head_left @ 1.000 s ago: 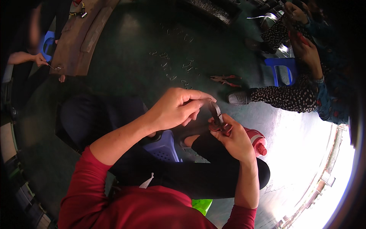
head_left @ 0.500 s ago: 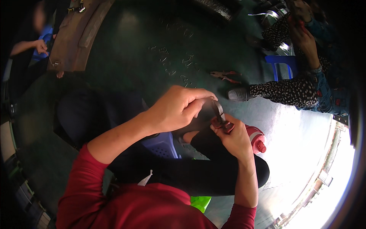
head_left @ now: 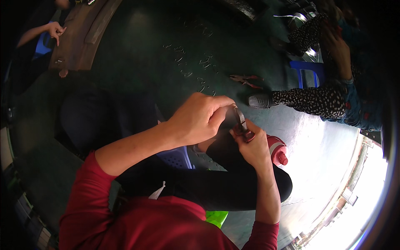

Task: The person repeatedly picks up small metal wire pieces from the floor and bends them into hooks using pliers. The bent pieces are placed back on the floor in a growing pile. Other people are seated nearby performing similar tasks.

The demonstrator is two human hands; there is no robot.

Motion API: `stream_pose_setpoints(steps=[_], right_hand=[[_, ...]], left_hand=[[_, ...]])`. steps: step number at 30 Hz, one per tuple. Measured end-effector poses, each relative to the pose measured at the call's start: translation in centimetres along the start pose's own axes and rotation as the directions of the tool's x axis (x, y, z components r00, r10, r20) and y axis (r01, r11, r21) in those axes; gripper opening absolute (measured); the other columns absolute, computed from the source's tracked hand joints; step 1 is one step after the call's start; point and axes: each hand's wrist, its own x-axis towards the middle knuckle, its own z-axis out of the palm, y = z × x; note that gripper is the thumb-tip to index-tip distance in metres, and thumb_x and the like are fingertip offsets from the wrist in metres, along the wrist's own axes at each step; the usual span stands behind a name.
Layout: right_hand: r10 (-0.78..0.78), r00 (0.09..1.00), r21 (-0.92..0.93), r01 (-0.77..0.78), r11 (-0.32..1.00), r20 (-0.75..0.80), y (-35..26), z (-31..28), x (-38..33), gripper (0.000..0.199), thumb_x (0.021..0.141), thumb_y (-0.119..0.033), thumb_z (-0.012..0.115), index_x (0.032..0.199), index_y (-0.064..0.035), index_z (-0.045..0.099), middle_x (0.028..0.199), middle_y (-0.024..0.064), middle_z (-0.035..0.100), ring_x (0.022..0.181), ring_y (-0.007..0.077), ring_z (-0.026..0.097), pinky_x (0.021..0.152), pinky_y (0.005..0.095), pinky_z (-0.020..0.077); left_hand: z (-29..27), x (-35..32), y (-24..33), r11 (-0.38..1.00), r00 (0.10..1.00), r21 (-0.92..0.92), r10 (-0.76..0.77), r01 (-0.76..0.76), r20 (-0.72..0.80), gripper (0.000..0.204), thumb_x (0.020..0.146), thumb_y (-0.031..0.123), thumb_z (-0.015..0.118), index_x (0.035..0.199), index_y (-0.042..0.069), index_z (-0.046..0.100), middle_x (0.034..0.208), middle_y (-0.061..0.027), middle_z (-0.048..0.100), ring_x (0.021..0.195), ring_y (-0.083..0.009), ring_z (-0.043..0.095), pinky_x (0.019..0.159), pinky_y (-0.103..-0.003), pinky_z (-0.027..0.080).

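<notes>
In my right hand (head_left: 256, 146) is a pair of pliers (head_left: 240, 118) with red handles, its dark jaws pointing up and away from me. My left hand (head_left: 199, 117) is closed, thumb and forefinger pinched together right at the tip of the jaws. Whatever those fingers hold is too small to make out. Both hands are above my dark-trousered legs (head_left: 233, 189). A second pair of pliers (head_left: 246, 80) with reddish handles lies on the dark green floor beyond my hands.
Bits of wire (head_left: 204, 62) are scattered over the floor ahead. A red bottle (head_left: 277, 151) stands by my right forearm. A blue stool (head_left: 307, 71) and a person in dotted trousers (head_left: 310, 98) are at right. Another person's hand (head_left: 55, 31) is above a wooden bench (head_left: 75, 46) at far left.
My hands stay together at the pliers' tip, hardly moved. The person at far left has lifted a hand from near the bench. The view has shifted slightly.
</notes>
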Motion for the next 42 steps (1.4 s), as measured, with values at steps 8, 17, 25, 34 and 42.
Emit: stream_pose_setpoints(steps=[8,17,25,34,42], right_hand=[[-0.084,0.992,-0.059,0.078,0.995,-0.096,0.6,0.5,1.1,0.011,0.08,-0.005,0.067,0.086,-0.0015,0.059,0.076,0.0176,0.065,0.073,0.0373,0.065,0.065,0.0396,0.0491],[-0.101,0.975,-0.162,0.069,0.984,-0.199,0.7,1.0,1.9,0.02,0.074,0.003,0.063,0.092,-0.0027,0.057,0.087,0.0162,0.065,0.081,0.0369,0.065,0.067,0.0427,0.0496],[-0.218,0.957,-0.196,0.18,0.964,-0.194,0.4,0.3,2.4,0.021,0.077,0.002,0.064,0.097,-0.0016,0.058,0.091,0.018,0.065,0.081,0.0353,0.066,0.07,0.0413,0.0506],[-0.009,0.801,0.548,-0.402,0.734,0.599,-1.2,-1.3,1.2,0.038,0.088,-0.019,0.069,0.118,0.0009,0.058,0.087,0.0049,0.068,0.079,0.0146,0.062,0.068,0.0305,0.0502],[-0.213,0.679,0.682,-0.556,0.475,0.702,-1.9,-0.7,1.2,0.045,0.092,-0.019,0.064,0.125,0.0065,0.046,0.11,0.0229,0.064,0.107,0.0356,0.063,0.081,0.0448,0.0566]], left_hand=[[0.0,0.3,0.2,1.0,0.999,-0.009,-0.017,0.017,-0.03,0.021,0.091,0.0,0.05,0.106,-0.004,0.065,0.057,-0.0082,0.056,0.049,-0.0088,0.053,0.047,-0.027,0.041],[0.1,0.7,0.2,0.993,0.995,-0.065,-0.1,0.098,-0.027,0.022,0.092,0.001,0.048,0.105,-0.005,0.063,0.059,-0.0074,0.058,0.052,-0.0094,0.057,0.048,-0.026,0.044],[-0.8,1.5,-0.1,0.968,0.989,-0.203,-0.147,0.15,0.026,0.022,0.095,0.004,0.048,0.109,-0.003,0.064,0.068,-0.0049,0.063,0.06,-0.009,0.062,0.053,-0.024,0.048],[-2.2,2.9,-1.0,0.755,0.954,-0.606,-0.299,0.249,0.019,0.025,0.1,0.017,0.051,0.115,0.0,0.063,0.105,-0.0134,0.069,0.097,-0.0205,0.069,0.083,-0.031,0.056],[-1.3,2.5,-0.7,0.769,0.992,-0.634,-0.127,0.081,-0.027,0.024,0.101,0.012,0.048,0.116,0.0,0.062,0.11,-0.014,0.068,0.105,-0.0252,0.066,0.09,-0.036,0.055]])
